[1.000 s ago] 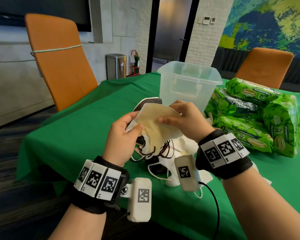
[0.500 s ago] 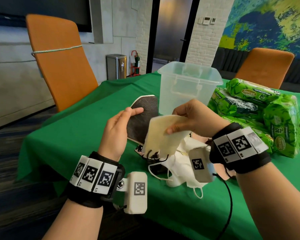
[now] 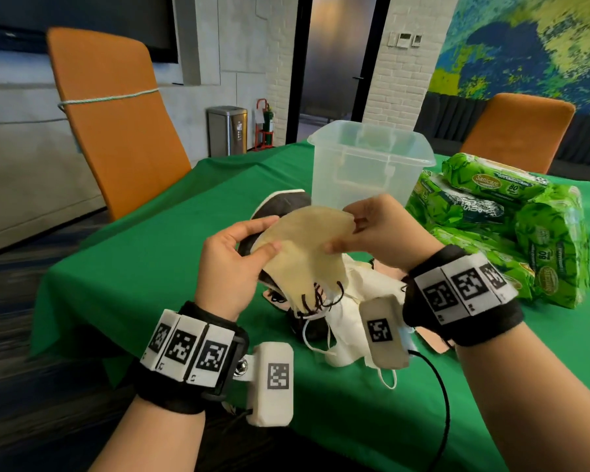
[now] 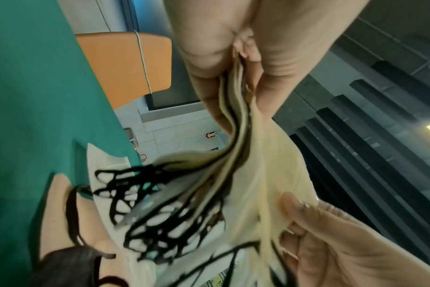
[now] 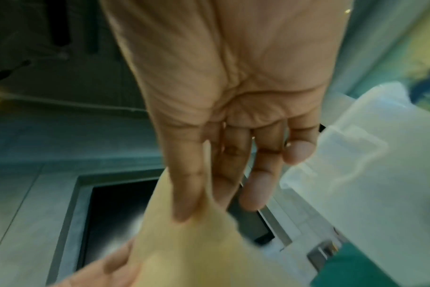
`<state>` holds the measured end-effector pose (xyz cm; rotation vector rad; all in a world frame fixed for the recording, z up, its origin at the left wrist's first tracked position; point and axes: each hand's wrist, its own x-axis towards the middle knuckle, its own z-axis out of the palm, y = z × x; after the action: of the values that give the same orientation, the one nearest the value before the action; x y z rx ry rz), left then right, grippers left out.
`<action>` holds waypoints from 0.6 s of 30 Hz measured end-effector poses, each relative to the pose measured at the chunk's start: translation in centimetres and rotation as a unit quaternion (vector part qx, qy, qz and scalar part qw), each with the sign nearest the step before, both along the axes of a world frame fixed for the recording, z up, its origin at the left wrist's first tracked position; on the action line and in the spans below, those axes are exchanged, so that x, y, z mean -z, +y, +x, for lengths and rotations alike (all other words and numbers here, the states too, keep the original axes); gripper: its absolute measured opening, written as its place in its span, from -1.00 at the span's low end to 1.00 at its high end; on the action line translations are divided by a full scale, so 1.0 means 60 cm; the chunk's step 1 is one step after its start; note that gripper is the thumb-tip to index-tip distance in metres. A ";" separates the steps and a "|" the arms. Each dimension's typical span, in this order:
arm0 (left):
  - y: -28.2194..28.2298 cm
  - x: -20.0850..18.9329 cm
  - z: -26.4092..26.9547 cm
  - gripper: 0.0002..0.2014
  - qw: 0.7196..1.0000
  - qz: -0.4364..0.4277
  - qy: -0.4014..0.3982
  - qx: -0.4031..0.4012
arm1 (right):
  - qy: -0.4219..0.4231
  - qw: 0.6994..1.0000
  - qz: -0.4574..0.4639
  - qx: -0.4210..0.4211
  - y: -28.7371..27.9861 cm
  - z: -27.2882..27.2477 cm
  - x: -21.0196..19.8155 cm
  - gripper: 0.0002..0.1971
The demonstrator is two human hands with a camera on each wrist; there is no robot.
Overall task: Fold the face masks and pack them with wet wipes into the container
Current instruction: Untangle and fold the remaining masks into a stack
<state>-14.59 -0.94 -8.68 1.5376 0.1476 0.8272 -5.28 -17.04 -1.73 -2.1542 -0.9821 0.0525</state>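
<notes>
Both hands hold a stack of folded cream face masks (image 3: pixel 304 247) with black ear loops above the table. My left hand (image 3: pixel 234 264) pinches the stack's left edge between thumb and fingers. My right hand (image 3: pixel 372 233) pinches its upper right edge. In the left wrist view the masks (image 4: pixel 248 174) show several layers and tangled black loops. In the right wrist view the cream mask (image 5: pixel 192 242) hangs from my thumb and forefinger. A clear plastic container (image 3: pixel 372 165) stands behind the hands. Green wet wipe packs (image 3: pixel 498 226) are piled to its right.
A pile of white and dark masks (image 3: pixel 341 321) lies on the green tablecloth (image 3: pixel 143 267) under the hands, and a dark grey mask (image 3: pixel 280 206) lies left of the container. Orange chairs (image 3: pixel 116 120) stand at the far left and far right.
My left hand, open half a second ago, has come back and taken the stack's left edge. My right hand has lifted the masks and turned them more level.
</notes>
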 end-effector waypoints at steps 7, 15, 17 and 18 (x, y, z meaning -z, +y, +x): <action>-0.013 -0.006 0.002 -0.78 0.998 -0.056 -0.013 0.011 | 0.161 0.958 0.231 -0.058 0.007 0.008 0.031 -0.87; -0.024 0.003 -0.004 -0.87 0.999 -0.032 0.001 0.032 | 0.036 0.990 0.129 -0.054 0.028 -0.001 0.028 -0.66; -0.024 0.007 -0.004 -0.89 1.000 -0.021 -0.003 0.012 | 0.023 0.990 0.132 -0.051 0.031 -0.007 0.030 -0.61; -0.024 0.009 -0.003 -0.88 1.000 -0.020 -0.006 0.002 | 0.019 0.990 0.133 -0.050 0.031 -0.011 0.031 -0.57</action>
<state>-14.78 -2.36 -9.22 1.4950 0.1505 0.8266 -5.91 -15.18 -3.60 -1.8542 -1.0137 0.0099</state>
